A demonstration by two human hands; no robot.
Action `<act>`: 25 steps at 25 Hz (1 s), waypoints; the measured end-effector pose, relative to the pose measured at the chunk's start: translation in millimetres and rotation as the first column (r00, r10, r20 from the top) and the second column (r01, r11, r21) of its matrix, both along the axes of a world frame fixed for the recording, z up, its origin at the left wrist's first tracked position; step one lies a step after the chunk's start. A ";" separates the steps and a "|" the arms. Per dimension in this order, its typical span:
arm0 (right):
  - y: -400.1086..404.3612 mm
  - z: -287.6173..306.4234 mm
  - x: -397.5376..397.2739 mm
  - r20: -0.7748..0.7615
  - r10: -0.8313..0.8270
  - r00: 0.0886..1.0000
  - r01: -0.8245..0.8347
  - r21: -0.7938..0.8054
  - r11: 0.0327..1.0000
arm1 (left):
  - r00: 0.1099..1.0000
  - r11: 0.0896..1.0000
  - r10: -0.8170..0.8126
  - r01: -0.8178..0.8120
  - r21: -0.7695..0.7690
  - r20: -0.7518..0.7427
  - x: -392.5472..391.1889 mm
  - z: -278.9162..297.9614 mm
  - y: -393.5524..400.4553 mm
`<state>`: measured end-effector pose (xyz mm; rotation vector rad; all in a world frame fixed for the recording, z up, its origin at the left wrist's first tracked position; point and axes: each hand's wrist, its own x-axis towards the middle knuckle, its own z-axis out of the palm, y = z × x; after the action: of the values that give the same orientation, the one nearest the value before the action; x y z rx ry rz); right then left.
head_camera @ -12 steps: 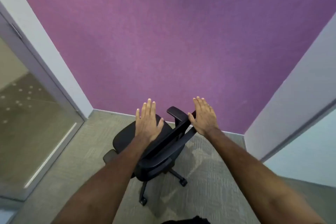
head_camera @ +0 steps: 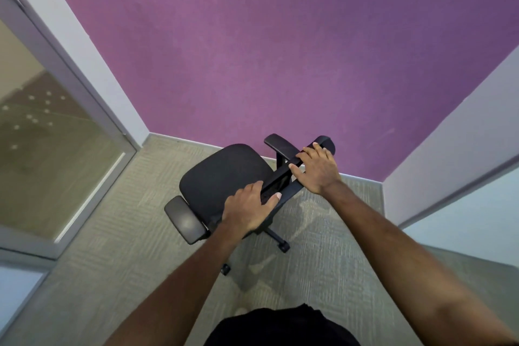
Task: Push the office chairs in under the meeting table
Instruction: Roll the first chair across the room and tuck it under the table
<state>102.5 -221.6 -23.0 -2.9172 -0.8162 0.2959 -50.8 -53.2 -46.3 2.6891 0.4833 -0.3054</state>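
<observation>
A black office chair (head_camera: 222, 177) on castors stands on grey carpet close to a purple wall, its seat turned to the left and its backrest seen edge-on. My left hand (head_camera: 248, 209) grips the lower part of the backrest's top edge. My right hand (head_camera: 317, 168) is closed over the upper part of the same edge. Both armrests show, one at the near left and one at the far side. No meeting table is in view.
The purple wall (head_camera: 280, 50) stands right behind the chair. A glass door with a grey frame (head_camera: 56, 135) is on the left, a white partition (head_camera: 449, 163) on the right. Grey carpet (head_camera: 126, 261) stretches toward me.
Both hands have dropped from hovering flat above the chair and closed on the backrest's top edge. The view has moved closer, so the chair appears larger.
</observation>
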 end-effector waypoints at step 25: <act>24.8 -24.6 -58.3 -0.040 0.433 0.901 -0.428 0.090 0.899 | 0.973 0.921 -0.203 0.150 0.359 0.114 -91.9 0.3 111.9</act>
<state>44.2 -196.8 -47.6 -2.6098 -1.4271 0.3697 -142.7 58.6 -45.9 3.0810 0.2675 -0.0685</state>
